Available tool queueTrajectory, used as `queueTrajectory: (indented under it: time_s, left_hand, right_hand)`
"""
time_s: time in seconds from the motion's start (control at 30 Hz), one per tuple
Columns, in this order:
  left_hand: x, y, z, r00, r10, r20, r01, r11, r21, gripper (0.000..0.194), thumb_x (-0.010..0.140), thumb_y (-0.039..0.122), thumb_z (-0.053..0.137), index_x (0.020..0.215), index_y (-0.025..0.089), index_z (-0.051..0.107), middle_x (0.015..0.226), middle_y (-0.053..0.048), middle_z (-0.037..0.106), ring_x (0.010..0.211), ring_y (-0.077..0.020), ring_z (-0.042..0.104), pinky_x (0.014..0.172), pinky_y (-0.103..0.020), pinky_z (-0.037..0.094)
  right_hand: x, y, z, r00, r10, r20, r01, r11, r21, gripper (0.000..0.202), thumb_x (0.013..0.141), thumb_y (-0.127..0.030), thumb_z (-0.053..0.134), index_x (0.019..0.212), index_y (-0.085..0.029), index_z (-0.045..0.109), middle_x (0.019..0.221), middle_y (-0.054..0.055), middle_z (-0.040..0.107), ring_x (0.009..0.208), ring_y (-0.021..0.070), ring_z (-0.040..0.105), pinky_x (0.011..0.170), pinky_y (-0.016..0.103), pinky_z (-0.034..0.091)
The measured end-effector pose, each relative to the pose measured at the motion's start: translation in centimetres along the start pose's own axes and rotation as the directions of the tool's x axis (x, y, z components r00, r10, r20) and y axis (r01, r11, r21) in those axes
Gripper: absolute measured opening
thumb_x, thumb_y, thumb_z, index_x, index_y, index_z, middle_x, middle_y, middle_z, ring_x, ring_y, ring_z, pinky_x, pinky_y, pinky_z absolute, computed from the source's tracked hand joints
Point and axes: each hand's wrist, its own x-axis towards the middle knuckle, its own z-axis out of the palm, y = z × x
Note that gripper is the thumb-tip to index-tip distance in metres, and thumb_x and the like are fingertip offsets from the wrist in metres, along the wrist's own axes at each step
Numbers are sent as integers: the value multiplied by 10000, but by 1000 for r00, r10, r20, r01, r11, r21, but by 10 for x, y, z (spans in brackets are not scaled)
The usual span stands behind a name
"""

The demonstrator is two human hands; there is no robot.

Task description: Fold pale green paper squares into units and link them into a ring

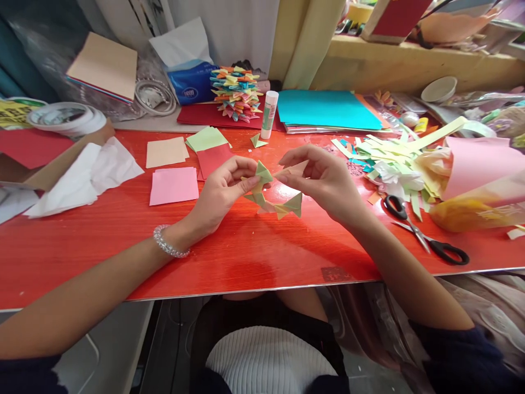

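My left hand (227, 191) pinches a chain of folded paper pieces (268, 206) in pale green, yellow and peach, held above the red table. The chain curves down and to the right, its green tip (294, 204) hanging free. Between the thumb and fingers of my right hand (318, 180) is a peach folded paper piece (296, 169). Its narrow end points at the green piece near my left thumb; whether the two touch I cannot tell. A small green folded piece (257, 141) lies behind my hands, beside an upright glue stick (268, 115).
Pink paper squares (174, 186), peach squares (166, 152), green squares (208, 139) and a red square (213, 160) lie at left. A multicoloured folded-paper stack (235, 93) stands behind. Black-handled scissors (424, 232) and paper strips (394, 153) are at right. Blue paper sheets (328, 109) lie at the back.
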Motion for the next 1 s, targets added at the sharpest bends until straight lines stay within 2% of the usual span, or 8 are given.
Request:
queueTrajectory:
  time_s: [0.17, 0.37, 0.63, 1.0]
  left_hand:
    - [-1, -1, 0, 1000, 24, -18, -24, 1000, 10, 162, 803, 256, 687, 912, 201, 581, 934, -17, 665, 923, -164, 670, 802, -280, 550]
    - [-2, -1, 0, 999, 32, -8, -32, 999, 10, 138, 815, 242, 670, 897, 200, 566, 925, -18, 659, 912, -171, 674, 793, -299, 552]
    - [-1, 0, 1, 998, 63, -10, -63, 998, 24, 123, 824, 218, 656, 904, 210, 564, 923, -12, 675, 906, -164, 677, 786, -290, 546]
    - [-2, 0, 1, 997, 79, -18, -78, 996, 50, 124, 827, 233, 658, 897, 214, 557, 933, -9, 678, 915, -163, 673, 771, -284, 547]
  right_hand:
    - [-1, -2, -1, 999, -38, -10, 37, 998, -47, 120, 815, -288, 679, 906, -242, 615, 804, 25, 567, 784, 176, 558, 595, 300, 443]
    - [-2, -3, -1, 998, -55, -15, 55, 998, -30, 61, 829, -241, 658, 889, -233, 647, 762, 4, 571, 678, 136, 518, 587, 298, 414]
    - [-4, -5, 1, 995, -76, -60, 72, 995, -66, 68, 830, -263, 668, 895, -242, 666, 759, 9, 565, 652, 131, 492, 560, 299, 395]
    - [-4, -6, 1, 993, -102, -65, 93, 988, -124, 54, 838, -279, 656, 880, -249, 673, 734, 7, 538, 608, 122, 430, 535, 296, 356]
